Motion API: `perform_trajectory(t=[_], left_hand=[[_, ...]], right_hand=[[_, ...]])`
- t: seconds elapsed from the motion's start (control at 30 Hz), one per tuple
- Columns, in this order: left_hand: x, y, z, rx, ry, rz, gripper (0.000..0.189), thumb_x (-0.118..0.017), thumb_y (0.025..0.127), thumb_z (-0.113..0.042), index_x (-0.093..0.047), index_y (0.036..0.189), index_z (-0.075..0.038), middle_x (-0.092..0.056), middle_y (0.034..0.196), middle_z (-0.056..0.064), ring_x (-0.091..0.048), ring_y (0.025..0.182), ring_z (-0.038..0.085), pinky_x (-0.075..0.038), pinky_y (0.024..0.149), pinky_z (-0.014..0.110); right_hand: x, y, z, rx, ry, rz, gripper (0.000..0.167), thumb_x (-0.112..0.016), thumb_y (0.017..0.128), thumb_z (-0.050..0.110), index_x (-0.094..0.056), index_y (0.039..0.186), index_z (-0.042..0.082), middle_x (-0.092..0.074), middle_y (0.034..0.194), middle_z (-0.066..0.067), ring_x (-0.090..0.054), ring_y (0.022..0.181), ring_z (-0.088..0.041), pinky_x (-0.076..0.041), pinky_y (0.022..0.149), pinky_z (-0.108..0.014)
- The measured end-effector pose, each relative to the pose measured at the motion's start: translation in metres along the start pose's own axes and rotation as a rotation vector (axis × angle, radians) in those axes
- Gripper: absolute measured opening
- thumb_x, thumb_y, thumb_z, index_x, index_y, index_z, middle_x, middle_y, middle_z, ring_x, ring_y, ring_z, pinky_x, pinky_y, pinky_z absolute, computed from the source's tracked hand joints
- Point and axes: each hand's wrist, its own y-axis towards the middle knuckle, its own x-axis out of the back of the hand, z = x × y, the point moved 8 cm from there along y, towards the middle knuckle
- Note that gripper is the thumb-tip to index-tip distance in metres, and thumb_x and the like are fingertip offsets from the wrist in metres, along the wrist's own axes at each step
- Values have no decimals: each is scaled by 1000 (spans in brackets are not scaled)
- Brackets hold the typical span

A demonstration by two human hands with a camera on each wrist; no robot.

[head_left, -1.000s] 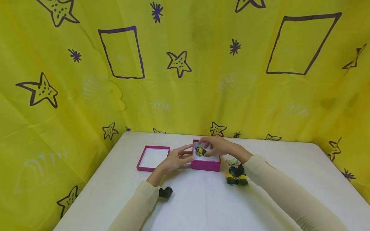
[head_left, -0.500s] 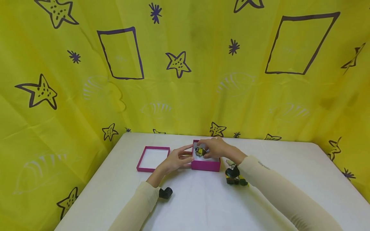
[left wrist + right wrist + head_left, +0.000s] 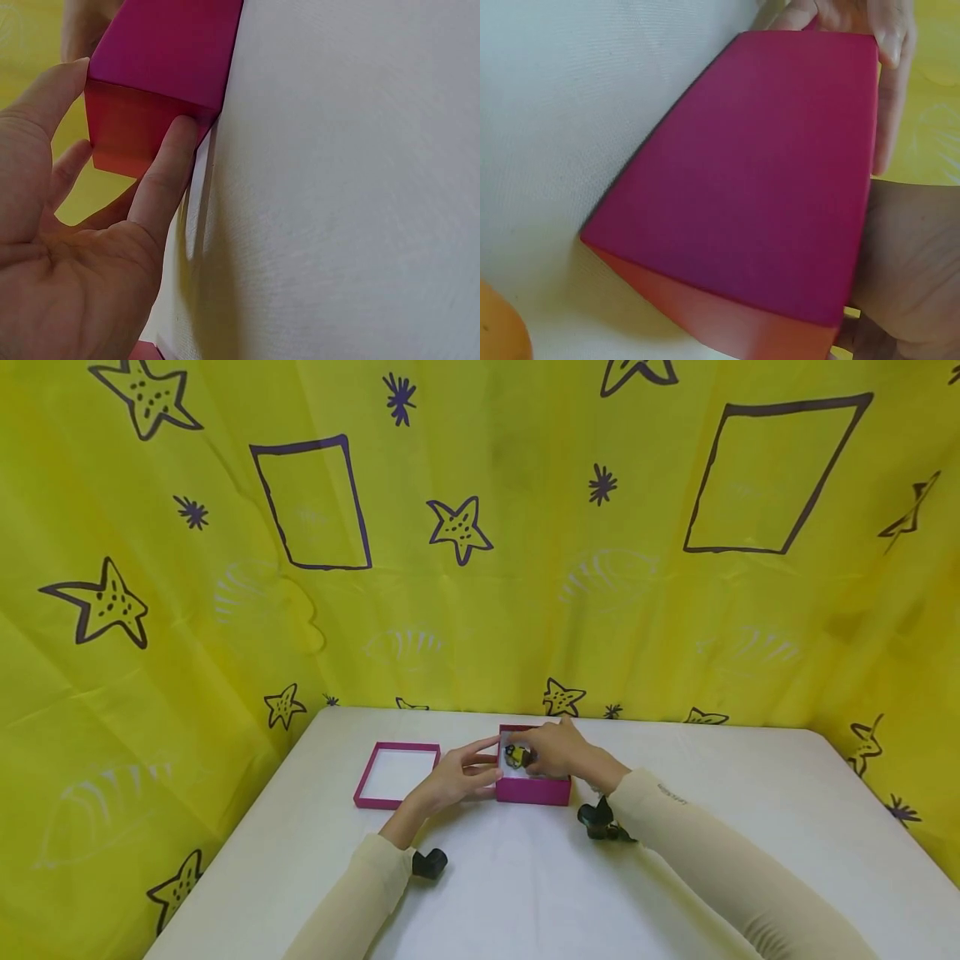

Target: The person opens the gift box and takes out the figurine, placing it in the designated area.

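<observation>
A magenta box (image 3: 533, 791) with a white inside stands on the table, its top uncovered. In it lies a small yellow-and-black figurine (image 3: 516, 757). My right hand (image 3: 557, 748) reaches over the box's right side, index finger and thumb curled round the figurine; the other fingers are mostly hidden. My left hand (image 3: 450, 775) steadies the box from the left. In the left wrist view its fingertips (image 3: 180, 129) rest against the box's side wall, fingers spread and fairly straight. The right wrist view shows the box's outer wall (image 3: 742, 165), which hides the figurine.
Left of the box lies its lid (image 3: 377, 802), magenta-rimmed and white inside. A dark object (image 3: 622, 836) shows partly from under the right sleeve; in the right wrist view an orange rounded thing (image 3: 501, 330) sits at the lower left. A yellow curtain (image 3: 480, 610) hangs behind the white table (image 3: 510, 893).
My right hand has moved left and deeper into the box, its fingers closing round the figurine, which has turned slightly. The right sleeve now covers most of the yellow-and-dark object. My left hand stays put.
</observation>
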Motion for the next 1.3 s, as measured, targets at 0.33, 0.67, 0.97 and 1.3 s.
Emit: perform_trajectory(t=[0.33,0.67,0.97,1.3], left_hand=[[0,0,1,-8,14,-2,66,-73,98,-29,-44,157,-27,-56,145,15,-59,129,32,-55,101,40],[0,-1,0,4,12,-9,66,-73,97,-30,-45,157,-29,-56,146,14,-59,129,33,-55,100,40],[-1,0,-3,4,14,-7,64,-72,99,-27,-45,157,-29,-54,148,13,-56,132,33,-56,99,40],[0,0,-3,4,26,-7,67,-73,98,-30,-44,158,-26,-53,150,12,-53,135,33,-55,101,41]], right_hand=[[-2,0,-1,-17,34,-46,47,-86,85,21,-69,128,19,-76,104,-4,-67,103,-28,-38,98,-60],[-3,0,-2,-14,33,-60,46,-86,84,23,-70,127,19,-74,91,1,-66,94,-24,-38,91,-53],[0,-2,-4,-4,36,-63,47,-87,84,25,-70,127,16,-75,111,-4,-66,101,-27,-40,95,-55],[4,-5,-5,23,53,-47,49,-87,84,26,-69,128,15,-75,106,-1,-63,98,-23,-39,98,-55]])
